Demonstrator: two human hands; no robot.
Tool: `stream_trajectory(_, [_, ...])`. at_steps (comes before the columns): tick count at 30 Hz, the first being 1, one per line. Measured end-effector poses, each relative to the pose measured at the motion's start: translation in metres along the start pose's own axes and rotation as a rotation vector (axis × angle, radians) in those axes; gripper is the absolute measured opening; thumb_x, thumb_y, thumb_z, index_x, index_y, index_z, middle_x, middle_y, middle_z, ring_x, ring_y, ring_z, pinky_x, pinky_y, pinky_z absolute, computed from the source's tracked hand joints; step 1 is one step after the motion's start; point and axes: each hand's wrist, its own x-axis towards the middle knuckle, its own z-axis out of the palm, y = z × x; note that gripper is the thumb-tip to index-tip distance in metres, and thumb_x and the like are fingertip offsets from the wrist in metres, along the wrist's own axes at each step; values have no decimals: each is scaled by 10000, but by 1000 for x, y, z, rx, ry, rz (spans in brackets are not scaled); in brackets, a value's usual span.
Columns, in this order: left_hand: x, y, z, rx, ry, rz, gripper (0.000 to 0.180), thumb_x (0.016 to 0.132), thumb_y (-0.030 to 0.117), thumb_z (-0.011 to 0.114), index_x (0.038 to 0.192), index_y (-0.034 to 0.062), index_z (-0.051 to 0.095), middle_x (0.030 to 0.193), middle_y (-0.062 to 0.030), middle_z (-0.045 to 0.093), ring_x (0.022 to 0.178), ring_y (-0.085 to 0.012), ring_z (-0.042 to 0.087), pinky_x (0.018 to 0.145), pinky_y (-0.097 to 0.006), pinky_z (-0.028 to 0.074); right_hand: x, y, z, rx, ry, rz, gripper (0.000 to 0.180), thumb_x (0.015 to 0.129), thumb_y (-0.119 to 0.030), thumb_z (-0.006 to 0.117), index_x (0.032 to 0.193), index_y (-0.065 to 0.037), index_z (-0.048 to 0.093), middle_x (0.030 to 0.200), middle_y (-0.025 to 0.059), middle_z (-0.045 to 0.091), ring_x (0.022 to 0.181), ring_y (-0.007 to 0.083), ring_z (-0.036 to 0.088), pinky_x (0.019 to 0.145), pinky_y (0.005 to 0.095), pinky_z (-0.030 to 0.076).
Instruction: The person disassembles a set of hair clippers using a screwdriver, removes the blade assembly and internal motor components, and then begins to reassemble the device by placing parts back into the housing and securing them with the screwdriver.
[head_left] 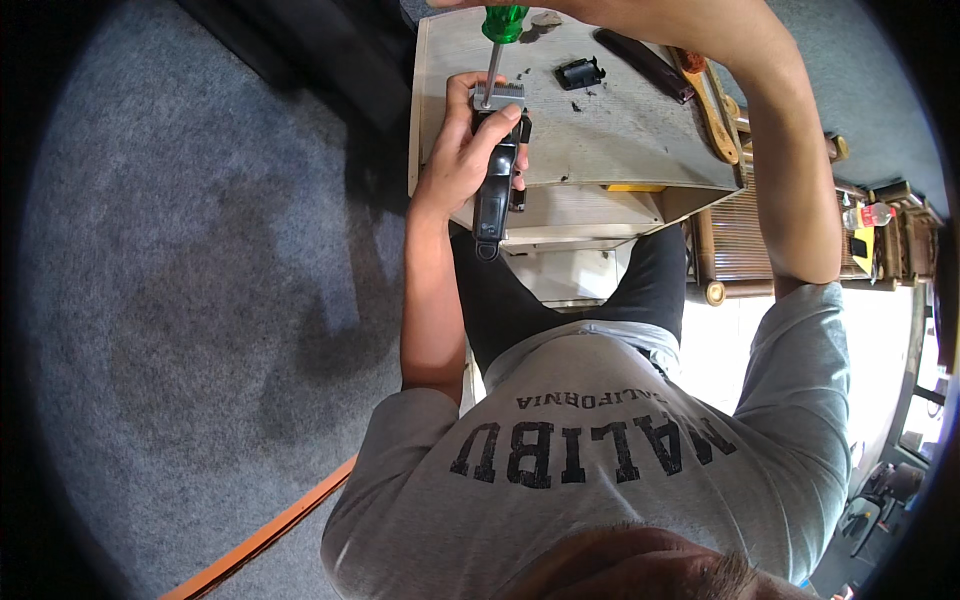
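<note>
A black hair clipper (pixel 490 205) lies in my left hand (pixel 462 160), its body pointing back toward me. My fingers are wrapped round it, and the thumb rests by its metal toothed blade (pixel 508 95). A screwdriver with a green handle (pixel 504 24) stands nearly upright, its tip on the blade near a screw. At the upper edge, my right hand (pixel 572 5) is closed at the top of that handle; most of its fingers are cut off by the picture's edge. Right of the clipper, a small black plastic piece with teeth (pixel 580 73) lies on the pale tabletop (pixel 610 135).
Toward the right of the table lie a long dark casing (pixel 645 65) and a wooden-handled brush (pixel 715 120). Dark crumbs dot the top. Below is an open shelf with a yellow item (pixel 634 187). Beyond stands a bamboo bench (pixel 740 240) with a bottle (pixel 868 217).
</note>
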Motion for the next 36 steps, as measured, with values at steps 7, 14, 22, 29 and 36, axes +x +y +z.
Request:
stream_trajectory(7, [0, -3, -4, -11, -2, -1, 391, 1050, 196, 632, 1338, 163, 369, 889, -83, 564, 646, -165, 655, 506, -347, 566, 31, -49, -17, 148, -108, 513, 422, 962, -361, 773, 855, 15, 616, 589, 136, 606, 541, 266, 626, 554, 410, 475])
stream_trajectory(14, [4, 0, 4, 6, -6, -15, 392, 1052, 196, 633, 1339, 163, 369, 886, -83, 562, 646, -167, 653, 504, -350, 564, 0, 1, 2, -222, -36, 376, 366, 980, -325, 749, 1030, 18, 632, 674, 144, 671, 611, 254, 671, 593, 389, 504])
stream_trajectory(22, [1, 0, 0, -1, -3, -17, 387, 1055, 200, 632, 1338, 173, 369, 888, -86, 572, 646, -166, 648, 509, -348, 564, 3, -9, -4, -108, -9, 165, 345, 988, -317, 737, 1040, 4, 624, 614, 124, 649, 576, 254, 676, 573, 370, 515])
stream_trajectory(29, [-1, -2, -2, 24, -3, -8, 354, 1061, 160, 572, 1358, 134, 381, 1113, -133, 621, 678, -185, 652, 517, -340, 570, -4, -10, -8, 19, -50, 135, 325, 952, -283, 771, 998, 1, 621, 654, 127, 670, 607, 288, 692, 593, 395, 532])
stream_trajectory(36, [0, -3, -3, 7, -2, -3, 389, 1054, 203, 634, 1336, 169, 368, 862, -82, 569, 639, -166, 649, 504, -353, 568, 18, -46, -22, 6, -132, 389, 316, 921, -254, 797, 972, 3, 619, 693, 143, 685, 655, 318, 711, 612, 411, 543])
